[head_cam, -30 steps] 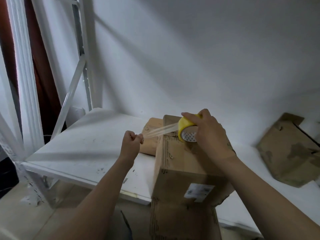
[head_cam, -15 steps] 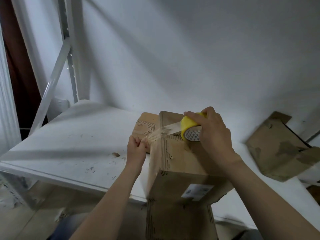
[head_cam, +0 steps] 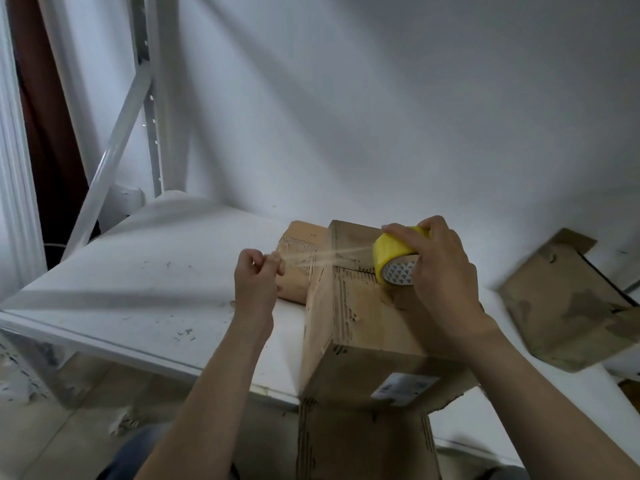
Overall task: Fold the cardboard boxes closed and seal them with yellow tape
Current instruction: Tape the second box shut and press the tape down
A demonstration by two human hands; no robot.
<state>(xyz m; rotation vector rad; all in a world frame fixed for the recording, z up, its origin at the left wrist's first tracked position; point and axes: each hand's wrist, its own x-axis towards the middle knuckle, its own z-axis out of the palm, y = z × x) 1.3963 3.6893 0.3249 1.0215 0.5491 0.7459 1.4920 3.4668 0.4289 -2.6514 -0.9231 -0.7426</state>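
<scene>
A brown cardboard box (head_cam: 360, 317) stands on the white shelf (head_cam: 145, 289), its top flaps folded shut and one flap hanging down over the shelf's front edge. My right hand (head_cam: 440, 271) grips a yellow tape roll (head_cam: 391, 258) just above the box's top. A thin strip of tape (head_cam: 325, 256) stretches leftward from the roll, over the box's far left corner. My left hand (head_cam: 256, 282) pinches the free end of that strip, left of the box and above the shelf.
A flattened piece of cardboard (head_cam: 298, 261) lies behind the box on the left. Another worn cardboard box (head_cam: 571, 299) sits at the right of the shelf. A white wall rises close behind, and a metal rack upright (head_cam: 149, 109) stands at the back left.
My left hand has lifted and pulled away to the left of the box, drawing the tape strip tauter. The roll in my right hand stays over the box top.
</scene>
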